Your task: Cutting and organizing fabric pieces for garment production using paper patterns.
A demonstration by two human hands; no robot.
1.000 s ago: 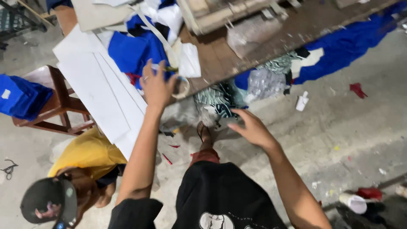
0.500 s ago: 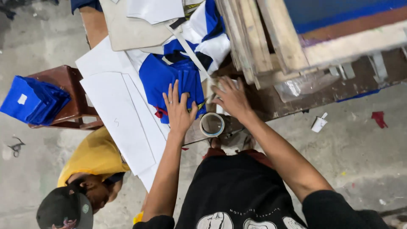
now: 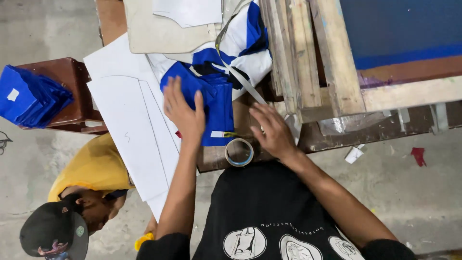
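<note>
1. Your left hand [image 3: 184,111] lies palm-down, fingers spread and nearly flat, on the stack of blue fabric pieces [image 3: 216,108]; it presses on the cloth and grips nothing.
2. That stack sits on the brown wooden tabletop [image 3: 214,156], near the edge closest to you. Its long axis runs from you away toward the far side, and its near end is squared off.
3. The fabric looks soft and matte, in thin layers with edges roughly aligned. Beyond it lies blue-and-white cloth [image 3: 243,45], folded loosely.
4. Your right hand [image 3: 272,131] rests on the tabletop just right of the stack, fingers loosely open and pointing away from you; whether it holds anything you cannot tell.
5. A tape roll [image 3: 239,152] lies flat between your hands at the tabletop's edge, a ring with a pale rim and open centre, just beside your right hand.
6. White paper pattern sheets [image 3: 127,125], stiff and flat, overhang the tabletop on the left.
7. A rough wooden frame [image 3: 308,58] of raw planks lies to the right.
8. Another stack of blue pieces [image 3: 31,98] sits on a dark wooden stool [image 3: 72,79] at far left.
9. A person in a yellow shirt [image 3: 91,168] and dark cap crouches below.
</note>
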